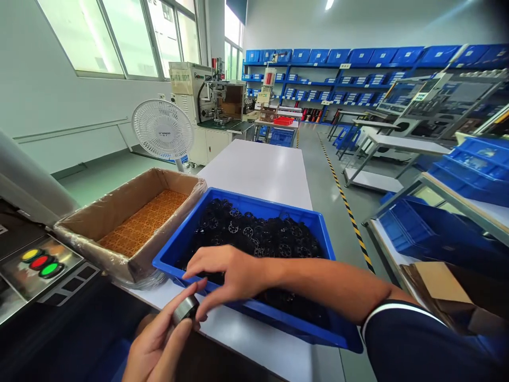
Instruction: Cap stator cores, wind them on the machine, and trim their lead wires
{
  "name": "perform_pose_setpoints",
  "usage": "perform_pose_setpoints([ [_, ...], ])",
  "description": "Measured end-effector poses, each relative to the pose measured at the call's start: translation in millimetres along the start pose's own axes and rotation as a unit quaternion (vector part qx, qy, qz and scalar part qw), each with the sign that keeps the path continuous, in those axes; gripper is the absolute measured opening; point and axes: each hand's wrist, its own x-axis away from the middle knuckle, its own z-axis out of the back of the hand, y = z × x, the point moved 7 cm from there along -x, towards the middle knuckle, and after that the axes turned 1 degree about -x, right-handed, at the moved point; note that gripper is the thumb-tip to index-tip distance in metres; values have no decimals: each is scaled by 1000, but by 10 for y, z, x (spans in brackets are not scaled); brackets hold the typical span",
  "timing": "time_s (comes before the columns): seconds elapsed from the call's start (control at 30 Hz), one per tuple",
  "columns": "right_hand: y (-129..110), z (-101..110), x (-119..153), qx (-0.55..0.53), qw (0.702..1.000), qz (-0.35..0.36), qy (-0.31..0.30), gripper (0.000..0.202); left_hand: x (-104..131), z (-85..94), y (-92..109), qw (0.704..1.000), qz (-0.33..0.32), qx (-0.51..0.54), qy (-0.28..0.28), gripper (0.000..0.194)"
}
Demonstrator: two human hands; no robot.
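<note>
My left hand (153, 347) grips a short grey metal cylinder (183, 310) between thumb and fingers, at the near edge of the white table. A dark end of the cylinder faces right. Over it reaches my right hand (234, 270), its fingers stretched left and its thumb lower, close to the cylinder's dark end; whether the thumb touches it I cannot tell. My right forearm crosses a blue bin (270, 202) heaped with black perforated plastic discs (254, 231). Part of the heap is hidden behind the arm.
Left of the bin stands a plastic-lined cardboard box (95, 212) with orange lattice-like parts. A control panel with coloured buttons (40, 262) is at the near left. Beyond are a white fan (163, 129) and machines. Blue bins (425, 228) fill a rack at right.
</note>
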Motion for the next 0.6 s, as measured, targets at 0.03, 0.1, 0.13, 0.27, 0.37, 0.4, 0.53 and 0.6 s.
perform_pose_setpoints([
  [0.03, 211, 57, -6, 34, 995, -81, -39, 47, -55, 56, 32, 998, -37, -42, 1, 38],
  [0.1, 700, 306, 75, 135, 955, -257, -62, 38, -165, 180, 69, 988, -95, -119, 6, 37],
  [0.13, 896, 432, 128, 164, 937, -304, -61, 32, -216, 243, 57, 985, -99, -141, 11, 38],
  [0.27, 1496, 649, 409, 231, 868, -430, -85, 27, -324, 360, -4, 995, -41, -87, 10, 38],
  [0.37, 1596, 661, 491, 259, 842, -465, -86, 31, -280, 320, 156, 991, -109, -73, 17, 32],
  [0.4, 1553, 664, 468, 266, 842, -462, -80, 30, -252, 309, 215, 985, -141, -93, 24, 30],
  [0.53, 1035, 558, 228, 263, 887, -374, -58, 13, -177, 317, 308, 969, -202, -133, 46, 42],
  [0.6, 595, 384, 104, 223, 937, -266, -37, 8, -183, 348, 279, 977, -184, -98, 51, 44],
])
